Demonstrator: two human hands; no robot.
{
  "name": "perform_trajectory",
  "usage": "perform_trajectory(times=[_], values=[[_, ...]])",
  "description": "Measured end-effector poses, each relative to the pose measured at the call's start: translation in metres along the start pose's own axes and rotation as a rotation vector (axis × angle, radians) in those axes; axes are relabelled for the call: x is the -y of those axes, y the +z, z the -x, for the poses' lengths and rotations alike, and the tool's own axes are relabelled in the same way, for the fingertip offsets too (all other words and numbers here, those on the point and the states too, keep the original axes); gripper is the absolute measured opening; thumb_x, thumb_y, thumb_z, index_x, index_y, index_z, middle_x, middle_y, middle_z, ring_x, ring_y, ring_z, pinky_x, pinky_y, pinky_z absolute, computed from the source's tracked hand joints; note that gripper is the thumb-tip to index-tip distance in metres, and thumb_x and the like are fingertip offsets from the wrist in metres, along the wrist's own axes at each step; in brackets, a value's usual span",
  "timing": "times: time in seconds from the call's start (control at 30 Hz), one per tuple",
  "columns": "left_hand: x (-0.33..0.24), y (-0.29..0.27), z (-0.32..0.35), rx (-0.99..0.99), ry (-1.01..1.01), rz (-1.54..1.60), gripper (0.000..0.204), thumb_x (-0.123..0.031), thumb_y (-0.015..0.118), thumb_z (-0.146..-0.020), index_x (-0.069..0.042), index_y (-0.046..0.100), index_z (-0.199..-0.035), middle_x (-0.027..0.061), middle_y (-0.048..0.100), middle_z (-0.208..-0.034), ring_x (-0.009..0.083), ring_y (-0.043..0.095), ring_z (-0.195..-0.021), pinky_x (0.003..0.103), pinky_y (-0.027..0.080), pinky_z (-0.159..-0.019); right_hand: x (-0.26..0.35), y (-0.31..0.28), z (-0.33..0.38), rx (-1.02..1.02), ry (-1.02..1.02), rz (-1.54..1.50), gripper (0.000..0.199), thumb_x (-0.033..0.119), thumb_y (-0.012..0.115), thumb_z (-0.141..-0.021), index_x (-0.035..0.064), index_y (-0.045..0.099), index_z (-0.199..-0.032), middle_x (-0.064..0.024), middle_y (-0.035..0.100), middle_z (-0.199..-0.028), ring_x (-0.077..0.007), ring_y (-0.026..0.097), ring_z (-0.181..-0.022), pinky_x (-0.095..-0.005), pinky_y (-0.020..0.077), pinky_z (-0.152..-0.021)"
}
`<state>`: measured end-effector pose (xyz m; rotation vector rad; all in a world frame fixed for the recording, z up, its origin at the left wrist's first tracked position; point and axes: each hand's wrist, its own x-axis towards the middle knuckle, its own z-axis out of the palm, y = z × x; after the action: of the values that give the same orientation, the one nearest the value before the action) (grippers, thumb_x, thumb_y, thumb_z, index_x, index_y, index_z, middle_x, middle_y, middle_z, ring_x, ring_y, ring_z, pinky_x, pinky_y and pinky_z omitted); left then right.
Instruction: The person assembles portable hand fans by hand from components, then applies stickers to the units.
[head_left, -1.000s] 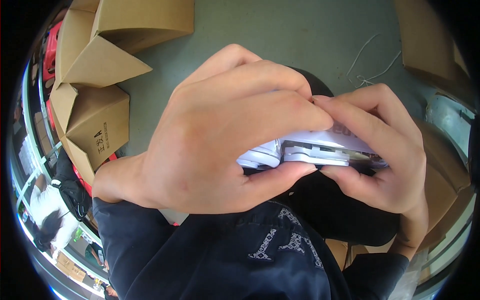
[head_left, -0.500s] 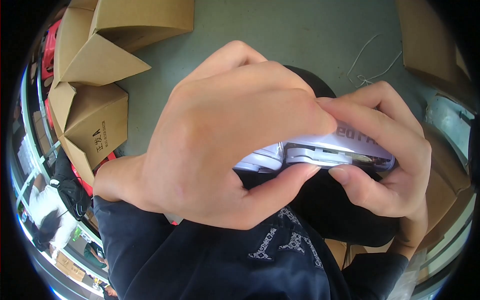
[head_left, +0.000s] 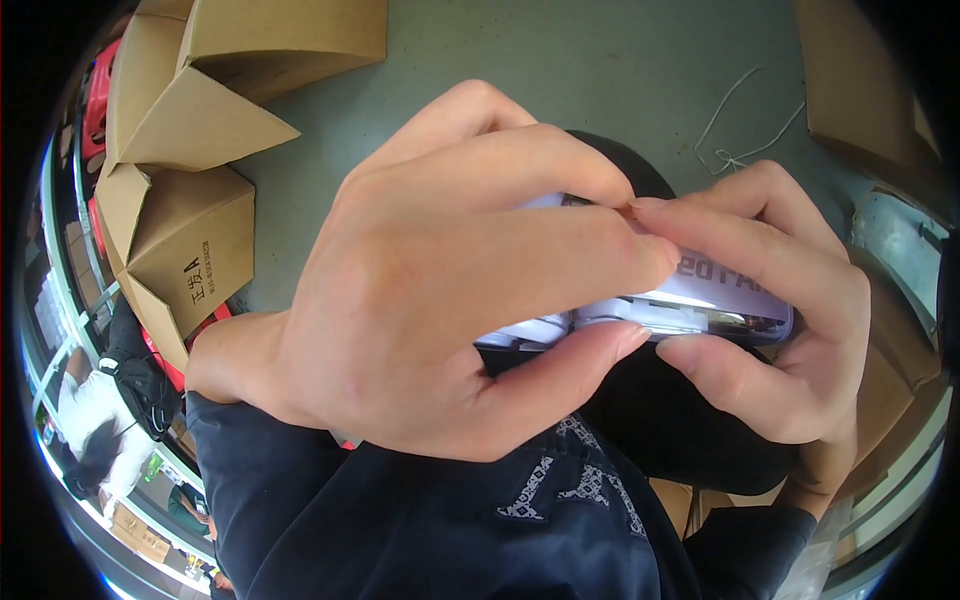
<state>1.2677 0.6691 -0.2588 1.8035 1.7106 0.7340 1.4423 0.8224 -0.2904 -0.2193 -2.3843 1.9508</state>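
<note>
Both of my hands are closed on a long, pale lilac plastic object (head_left: 725, 285) held above my lap. Its top has dark printing, its near side shows white raised parts and a shiny dark strip, and its exact kind is not clear. My left hand (head_left: 430, 290) covers its left part, the thumb pressing the near side and the index finger lying on top. Round the right end is my right hand (head_left: 810, 310), its index fingertip close to the left fingers and its thumb below the near edge. My left hand hides much of the object.
Open cardboard boxes (head_left: 200, 220) stand at the left, and another cardboard box (head_left: 860, 100) is at the upper right. A thin white string (head_left: 730, 160) lies on the grey-green floor (head_left: 560, 60). A person in a white top (head_left: 95, 415) is at the far left, near shelving.
My left thumb and index finger have shifted slightly right along the object. A lilac part now shows between the left fingers. My right hand has moved slightly right and down.
</note>
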Motion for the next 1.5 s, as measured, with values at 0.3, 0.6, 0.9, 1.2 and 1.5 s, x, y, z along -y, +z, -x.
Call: perform_trajectory(times=[0.3,0.6,0.9,1.2,1.5], values=[[-0.010,-0.020,-0.001,0.153,-0.121,-0.009,0.046,-0.008,0.078,-0.056,-0.003,0.070,-0.101,0.0153,0.069,-0.097,0.0254,0.062,-0.077,0.034,0.044,-0.073,0.000,0.002,-0.003,-0.008,-0.076,0.075,0.057,0.021,0.076,-0.062,-0.0053,0.067,-0.112,-0.0139,0.060,-0.098,-0.0208,0.060,-0.083,-0.0277,0.0456,-0.070],[-0.001,0.004,-0.002,-0.018,0.035,-0.014,0.048,-0.005,0.079,-0.054,-0.003,0.069,-0.101,0.0128,0.070,-0.095,0.0227,0.064,-0.078,0.033,0.044,-0.073,0.000,0.001,-0.001,0.014,-0.080,0.227,0.056,0.023,0.081,-0.065,-0.0061,0.067,-0.110,-0.0143,0.061,-0.095,-0.0219,0.059,-0.080,-0.0294,0.0470,-0.068],[-0.003,-0.016,-0.008,0.232,-0.068,-0.113,0.046,-0.005,0.079,-0.057,-0.003,0.068,-0.102,0.0113,0.070,-0.097,0.0204,0.064,-0.078,0.031,0.042,-0.072,0.003,0.000,-0.001,0.025,-0.133,0.294,0.052,0.015,0.081,-0.068,-0.0072,0.064,-0.111,-0.0171,0.062,-0.097,-0.0237,0.060,-0.080,-0.0306,0.0484,-0.067],[0.024,-0.005,-0.003,-0.125,0.174,0.123,0.049,-0.012,0.078,-0.056,0.004,0.067,-0.101,0.0214,0.063,-0.104,0.0256,0.062,-0.092,0.033,0.047,-0.083,-0.005,-0.010,-0.010,0.109,-0.084,0.163,0.061,0.028,0.074,-0.067,-0.0089,0.063,-0.114,-0.0181,0.061,-0.099,-0.0231,0.061,-0.083,-0.0295,0.0477,-0.072],[0.029,0.005,0.010,-0.284,0.107,0.287,0.053,-0.009,0.078,-0.059,0.006,0.062,-0.107,0.0268,0.058,-0.115,0.0281,0.063,-0.099,0.032,0.050,-0.085,0.008,-0.006,-0.010,-0.037,0.404,-0.269,0.055,0.037,0.060,-0.083,-0.0062,0.060,-0.117,-0.0155,0.067,-0.101,-0.0203,0.065,-0.090,-0.0292,0.0508,-0.080]])
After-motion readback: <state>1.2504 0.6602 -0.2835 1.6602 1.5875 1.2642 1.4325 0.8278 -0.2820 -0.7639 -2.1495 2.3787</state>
